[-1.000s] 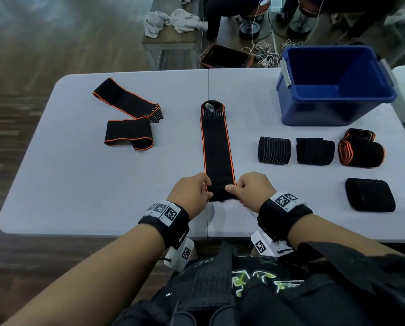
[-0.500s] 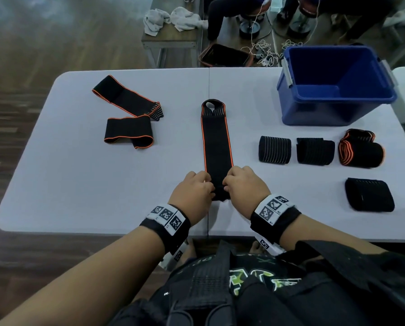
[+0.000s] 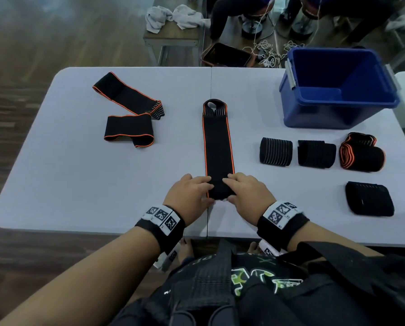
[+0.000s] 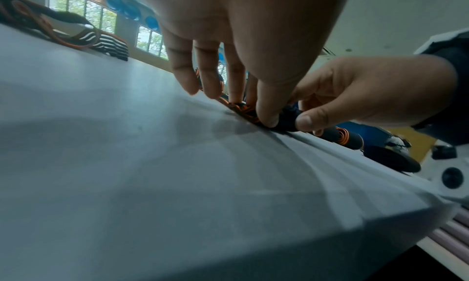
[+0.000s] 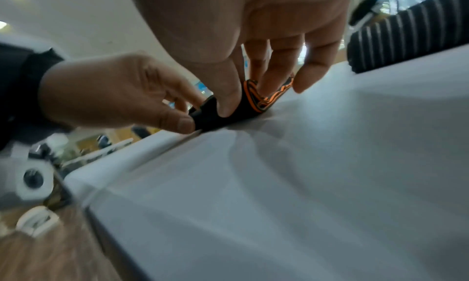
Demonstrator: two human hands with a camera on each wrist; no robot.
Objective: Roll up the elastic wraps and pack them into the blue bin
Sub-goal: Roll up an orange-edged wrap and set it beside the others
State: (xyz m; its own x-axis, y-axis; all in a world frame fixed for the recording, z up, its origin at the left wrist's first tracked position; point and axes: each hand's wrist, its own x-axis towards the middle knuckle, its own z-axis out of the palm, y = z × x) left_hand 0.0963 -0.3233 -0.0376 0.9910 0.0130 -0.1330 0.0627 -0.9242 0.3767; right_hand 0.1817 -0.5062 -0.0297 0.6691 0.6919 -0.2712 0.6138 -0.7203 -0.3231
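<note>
Head view: a long black, orange-edged elastic wrap [image 3: 218,147] lies flat on the white table [image 3: 79,175], its near end a small roll. The left hand [image 3: 189,196] and right hand [image 3: 248,196] flank that roll, thumbs and fingers pinching it. The blue bin [image 3: 337,90] stands at the far right, with four rolled wraps [image 3: 319,154] before it and two loose wraps [image 3: 128,114] at the far left. Left wrist view: the orange spiral of the roll's end [image 4: 243,108] shows under the fingertips [image 4: 264,114]. Right wrist view: the opposite spiral end [image 5: 261,98], thumb [image 5: 228,100] pressed on the roll.
</note>
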